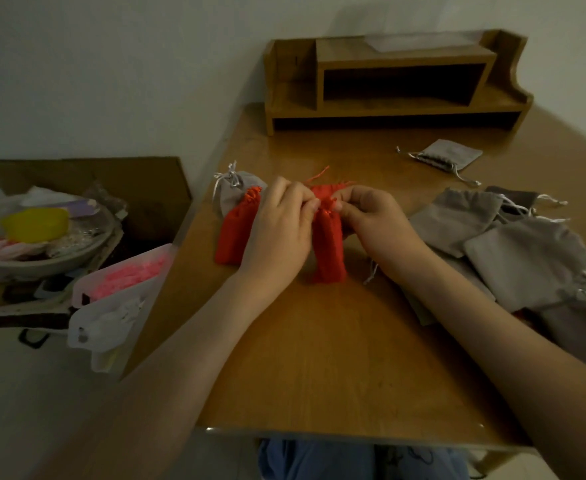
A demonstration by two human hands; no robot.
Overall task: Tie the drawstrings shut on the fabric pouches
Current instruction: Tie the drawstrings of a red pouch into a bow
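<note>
A red fabric pouch (327,251) lies on the wooden table (319,358) with its gathered neck pointing away from me. My left hand (277,230) and my right hand (374,223) meet at that neck, and each pinches the red drawstring (319,174), whose loose ends stick out beyond the fingers. A second red pouch (234,233) lies just to the left, partly under my left hand, its neck cinched. Behind it rests a grey pouch (231,192) with a tied silver cord.
A heap of grey pouches (513,251) with loose cords covers the table's right side. One more grey pouch (447,155) lies farther back. A wooden shelf unit (398,81) stands against the wall. Left of the table sits a cardboard box (77,216) of clutter and plastic trays (118,292).
</note>
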